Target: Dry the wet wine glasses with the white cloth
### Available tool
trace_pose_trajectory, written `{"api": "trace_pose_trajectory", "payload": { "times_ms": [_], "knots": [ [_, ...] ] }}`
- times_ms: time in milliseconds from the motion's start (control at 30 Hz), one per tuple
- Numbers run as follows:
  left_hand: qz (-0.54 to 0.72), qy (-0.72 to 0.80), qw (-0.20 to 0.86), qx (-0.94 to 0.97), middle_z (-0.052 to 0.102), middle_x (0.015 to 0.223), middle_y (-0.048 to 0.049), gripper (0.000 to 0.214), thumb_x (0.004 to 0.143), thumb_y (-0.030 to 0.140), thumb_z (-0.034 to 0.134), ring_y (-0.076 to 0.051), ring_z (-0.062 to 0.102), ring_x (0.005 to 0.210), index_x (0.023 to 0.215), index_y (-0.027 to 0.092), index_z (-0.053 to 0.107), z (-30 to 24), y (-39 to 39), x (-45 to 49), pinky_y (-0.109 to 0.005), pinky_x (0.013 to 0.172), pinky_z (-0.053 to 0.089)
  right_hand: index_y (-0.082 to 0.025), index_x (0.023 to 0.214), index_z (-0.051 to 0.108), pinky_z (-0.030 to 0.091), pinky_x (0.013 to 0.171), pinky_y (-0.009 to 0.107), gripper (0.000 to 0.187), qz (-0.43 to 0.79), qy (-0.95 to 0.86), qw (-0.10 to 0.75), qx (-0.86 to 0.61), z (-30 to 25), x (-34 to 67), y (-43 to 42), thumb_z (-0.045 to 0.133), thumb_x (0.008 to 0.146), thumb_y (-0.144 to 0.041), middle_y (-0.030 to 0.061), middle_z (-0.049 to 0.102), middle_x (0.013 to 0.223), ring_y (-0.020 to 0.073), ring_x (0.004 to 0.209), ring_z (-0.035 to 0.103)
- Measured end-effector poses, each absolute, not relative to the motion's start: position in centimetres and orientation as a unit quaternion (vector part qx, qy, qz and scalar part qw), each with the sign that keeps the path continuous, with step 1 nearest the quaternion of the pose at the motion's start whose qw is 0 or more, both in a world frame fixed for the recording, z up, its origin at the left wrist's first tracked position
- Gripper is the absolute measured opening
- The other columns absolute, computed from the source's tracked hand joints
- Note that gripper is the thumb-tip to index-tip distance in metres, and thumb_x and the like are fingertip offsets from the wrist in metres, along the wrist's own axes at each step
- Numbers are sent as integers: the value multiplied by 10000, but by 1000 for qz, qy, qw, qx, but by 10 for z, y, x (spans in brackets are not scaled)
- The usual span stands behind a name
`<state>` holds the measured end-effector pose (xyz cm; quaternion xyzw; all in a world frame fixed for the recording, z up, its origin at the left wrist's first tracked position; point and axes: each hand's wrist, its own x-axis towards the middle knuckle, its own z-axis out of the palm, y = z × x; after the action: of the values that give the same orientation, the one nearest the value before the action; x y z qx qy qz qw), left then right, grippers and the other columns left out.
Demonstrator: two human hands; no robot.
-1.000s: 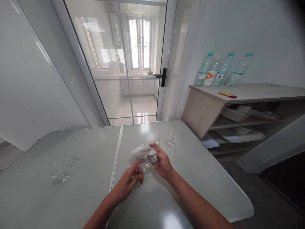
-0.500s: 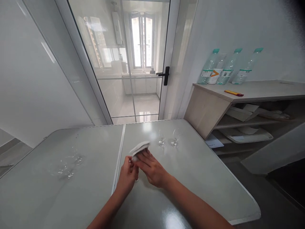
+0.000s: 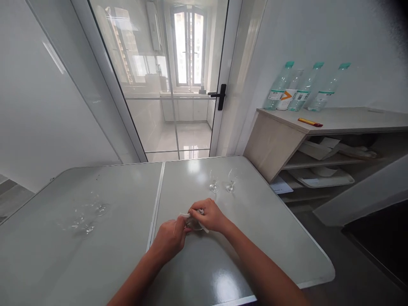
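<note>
Over the near middle of the table my two hands meet at a clear wine glass [image 3: 195, 225], tilted on its side and partly hidden by fingers. My left hand [image 3: 170, 239] is closed around its left end. On the other side my right hand [image 3: 211, 215] grips a white cloth [image 3: 204, 229] pressed against the glass. Beyond my right hand two stemmed glasses stand upright, a left one [image 3: 214, 185] and a right one [image 3: 230, 186]. More clear glasses [image 3: 88, 228] are on the left half of the table, their outlines hard to separate.
The pale table [image 3: 127, 255] has a white seam [image 3: 157, 195] across it. At the right stands a wooden shelf unit [image 3: 270, 140] with several plastic bottles [image 3: 301, 93] and a yellow-red packet [image 3: 310, 122] on top. A glass door [image 3: 178, 110] with a black handle [image 3: 222, 97] lies behind.
My right hand and the cloth have come down from above the glass to its right side. The glass has tipped from upright to sideways, and my left hand has turned with it.
</note>
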<state>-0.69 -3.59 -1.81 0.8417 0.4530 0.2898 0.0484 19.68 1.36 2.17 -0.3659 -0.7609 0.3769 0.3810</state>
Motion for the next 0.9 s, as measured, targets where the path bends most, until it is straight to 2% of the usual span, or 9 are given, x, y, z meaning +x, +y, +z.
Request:
{"api": "trace_pose_trajectory", "payload": {
  "times_ms": [133, 300, 367, 433, 500, 567, 633, 767, 900],
  "knots": [
    [371, 455, 141, 797, 594, 662, 19, 196, 909, 261, 617, -165, 575, 538, 871, 244, 426, -15, -36, -4, -247, 543, 348, -161, 654, 707, 305, 531, 249, 359, 613, -565, 412, -369, 22, 199, 19, 686, 867, -450, -26, 555, 543, 115, 526, 450],
    [500, 465, 388, 619, 519, 644, 72, 389, 905, 385, 667, -108, 504, 523, 816, 250, 313, 0, -35, 11, -208, 521, 377, -159, 825, 713, 445, 574, 278, 460, 731, -376, 499, -275, 20, 178, 5, 644, 890, -610, 36, 652, 699, 157, 601, 546],
    [527, 461, 466, 541, 549, 644, 70, 428, 920, 446, 653, -84, 463, 482, 811, 248, 290, 5, -33, 14, -196, 490, 350, -182, 1087, 719, 518, 658, 314, 455, 693, -410, 527, -273, 17, 167, -4, 570, 956, -591, 72, 721, 875, 207, 750, 639],
    [543, 461, 502, 490, 563, 631, 70, 439, 922, 482, 652, -68, 440, 459, 820, 240, 300, 7, -30, 16, -191, 484, 340, -230, 1382, 594, 561, 836, 367, 483, 600, -490, 556, -300, 11, 160, -11, 535, 1000, -519, 96, 721, 1166, 253, 1018, 676],
    [549, 466, 512, 469, 531, 594, 84, 427, 918, 492, 659, -64, 434, 456, 835, 232, 331, 6, -28, 16, -185, 489, 346, -243, 1527, 449, 491, 1065, 433, 535, 452, -604, 576, -315, 4, 159, -14, 510, 1026, -421, 112, 576, 1460, 280, 1326, 555],
    [544, 470, 514, 468, 489, 568, 97, 405, 917, 493, 654, -68, 432, 450, 840, 228, 357, 4, -29, 17, -185, 480, 353, -207, 1556, 410, 358, 1201, 490, 531, 295, -725, 551, -290, 0, 163, -11, 463, 1036, -295, 131, 434, 1590, 284, 1494, 370],
    [533, 477, 498, 490, 484, 570, 95, 350, 917, 462, 635, -83, 453, 445, 843, 229, 384, 0, -32, 18, -196, 466, 370, -189, 1536, 445, 343, 1210, 520, 524, 183, -821, 487, -234, 0, 170, -5, 443, 1012, -190, 148, 482, 1557, 284, 1496, 372],
    [501, 518, 356, 595, 556, 617, 65, 183, 854, 254, 619, -135, 550, 494, 945, 228, 463, -9, -38, 16, -229, 498, 408, -257, 1474, 524, 448, 1120, 508, 532, 100, -899, 387, -178, 14, 182, 1, 472, 962, -122, 101, 660, 1386, 271, 1297, 598],
    [449, 518, 236, 689, 569, 648, 30, 147, 862, 203, 570, -163, 583, 528, 874, 249, 431, -17, -40, 12, -241, 514, 357, -300, 1301, 668, 304, 1192, 604, 393, 131, -869, 405, -251, 28, 187, -3, 552, 943, -190, 71, 717, 1272, 306, 1287, 586]
  ]
}}
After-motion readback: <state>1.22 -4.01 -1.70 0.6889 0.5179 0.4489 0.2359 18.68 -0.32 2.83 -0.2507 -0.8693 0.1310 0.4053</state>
